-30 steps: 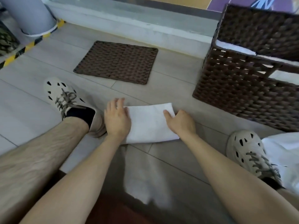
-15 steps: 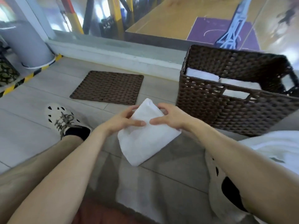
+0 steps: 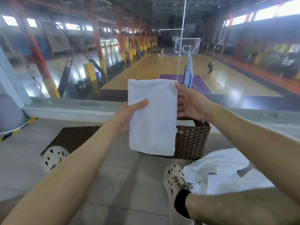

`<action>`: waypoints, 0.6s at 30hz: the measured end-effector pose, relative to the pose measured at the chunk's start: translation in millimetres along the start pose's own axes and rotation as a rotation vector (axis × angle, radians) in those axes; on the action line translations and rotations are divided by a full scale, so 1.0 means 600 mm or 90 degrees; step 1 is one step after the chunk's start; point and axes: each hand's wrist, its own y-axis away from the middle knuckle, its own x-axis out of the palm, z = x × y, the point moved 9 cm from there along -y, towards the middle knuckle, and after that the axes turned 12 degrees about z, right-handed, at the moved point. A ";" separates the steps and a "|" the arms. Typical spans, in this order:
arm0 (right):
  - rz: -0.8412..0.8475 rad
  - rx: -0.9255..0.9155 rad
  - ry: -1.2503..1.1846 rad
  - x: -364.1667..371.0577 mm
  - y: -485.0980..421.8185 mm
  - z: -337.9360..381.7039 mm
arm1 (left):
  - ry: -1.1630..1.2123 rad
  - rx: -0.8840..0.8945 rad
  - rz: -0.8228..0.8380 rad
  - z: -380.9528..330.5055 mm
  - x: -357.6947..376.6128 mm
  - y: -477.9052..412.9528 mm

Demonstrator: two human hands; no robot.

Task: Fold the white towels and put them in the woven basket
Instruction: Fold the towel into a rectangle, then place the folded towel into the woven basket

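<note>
The towel [image 3: 152, 117] hides most of the basket [image 3: 191, 140] below your hands; your left hand [image 3: 124, 115] pinches one edge, right hand [image 3: 191, 105] holds the other.

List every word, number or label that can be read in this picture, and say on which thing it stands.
Nothing here can be read.
folded towel: plain white, no label shows.
woven basket: no tag shows.
yellow pillar pad: a reddish mark, too blurred to read.
wall banner: a pale design, too blurred to read.
</note>
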 end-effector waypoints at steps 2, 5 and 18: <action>-0.003 0.020 0.009 0.003 0.019 -0.001 | 0.032 0.035 -0.013 -0.035 0.037 -0.023; -0.036 0.015 0.024 -0.019 0.004 0.036 | 0.074 0.054 -0.026 -0.076 0.069 -0.080; -0.256 0.096 -0.128 -0.333 -0.206 -0.133 | 0.108 -0.153 -0.021 0.108 0.040 -0.475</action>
